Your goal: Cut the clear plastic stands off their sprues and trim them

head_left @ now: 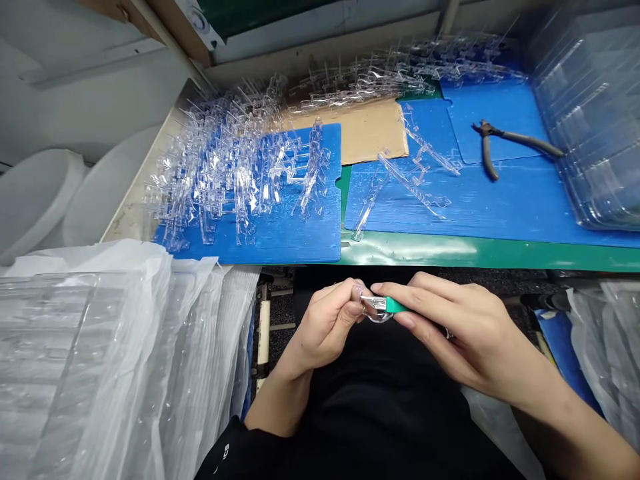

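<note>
Green-matted bench (pixel 410 253) edge runs ahead of us. We pinch a small clear plastic piece (pixel 373 312) above our lap in our left hand (pixel 325 327), fingers closed on it; our right hand (pixel 465 327) clamps a green-handled tool (pixel 397 305) against it. Beyond, clear plastic racks (pixel 225 160) heap on blue boards (pixel 280 237), with pliers (pixel 493 143) farther right.

I'm working in a plastics workshop: a long green-topped workbench (pixel 500 257) holds blue corrugated plastic boards (pixel 280 230), heaps of clear moulded plastic parts (pixel 220 160), and grey-handled steel pliers (pixel 515 141) at far right.
</note>
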Action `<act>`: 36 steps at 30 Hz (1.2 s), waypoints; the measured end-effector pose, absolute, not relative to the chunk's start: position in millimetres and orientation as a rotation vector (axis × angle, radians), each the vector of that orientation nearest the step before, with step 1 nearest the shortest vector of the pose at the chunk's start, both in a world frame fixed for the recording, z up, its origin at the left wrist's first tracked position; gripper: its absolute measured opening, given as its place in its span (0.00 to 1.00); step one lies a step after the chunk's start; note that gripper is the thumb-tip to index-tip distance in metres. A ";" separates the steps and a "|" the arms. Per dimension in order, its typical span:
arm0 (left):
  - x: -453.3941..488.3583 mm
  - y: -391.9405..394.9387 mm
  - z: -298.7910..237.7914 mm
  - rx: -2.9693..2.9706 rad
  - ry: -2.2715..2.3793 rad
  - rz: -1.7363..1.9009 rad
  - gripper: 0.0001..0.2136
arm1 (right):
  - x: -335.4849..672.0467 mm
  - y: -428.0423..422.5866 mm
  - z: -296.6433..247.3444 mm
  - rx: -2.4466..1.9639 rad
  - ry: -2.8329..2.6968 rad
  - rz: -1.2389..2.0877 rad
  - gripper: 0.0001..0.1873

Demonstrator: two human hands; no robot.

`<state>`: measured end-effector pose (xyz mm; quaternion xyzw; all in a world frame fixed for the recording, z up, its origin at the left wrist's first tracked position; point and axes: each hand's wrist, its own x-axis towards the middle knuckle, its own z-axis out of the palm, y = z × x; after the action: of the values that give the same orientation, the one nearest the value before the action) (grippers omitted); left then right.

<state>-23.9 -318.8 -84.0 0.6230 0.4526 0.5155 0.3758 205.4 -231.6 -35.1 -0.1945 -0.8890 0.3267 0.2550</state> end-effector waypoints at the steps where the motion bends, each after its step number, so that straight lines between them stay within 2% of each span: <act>1: -23.9 -318.5 -83.6 1.604 1.164 1.310 0.16 | 205.8 -231.6 -35.2 -0.527 -2.412 0.899 0.20; 18: -24.3 -314.9 -86.8 1.589 1.191 1.272 0.18 | 203.9 -239.1 -36.1 -0.659 -2.282 1.002 0.20; 25: -20.6 -314.7 -85.5 1.609 1.187 1.260 0.17 | 194.0 -229.2 -47.4 -0.931 -2.158 1.027 0.13; 31: -19.1 -314.4 -85.2 1.558 1.129 1.260 0.16 | 189.2 -224.1 -37.4 -0.942 -1.966 1.323 0.09; 33: -18.8 -314.1 -84.7 1.570 1.137 1.241 0.17 | 183.9 -222.3 -31.5 -0.897 -1.845 1.523 0.07; 36: -18.3 -313.7 -84.8 1.614 1.127 1.243 0.18 | 173.8 -217.6 -26.1 -0.753 -1.614 1.925 0.11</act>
<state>-18.3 -313.7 -84.8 0.6366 0.4446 0.4905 0.3955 173.8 -217.6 -26.1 -0.2776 -0.5947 0.7095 0.2565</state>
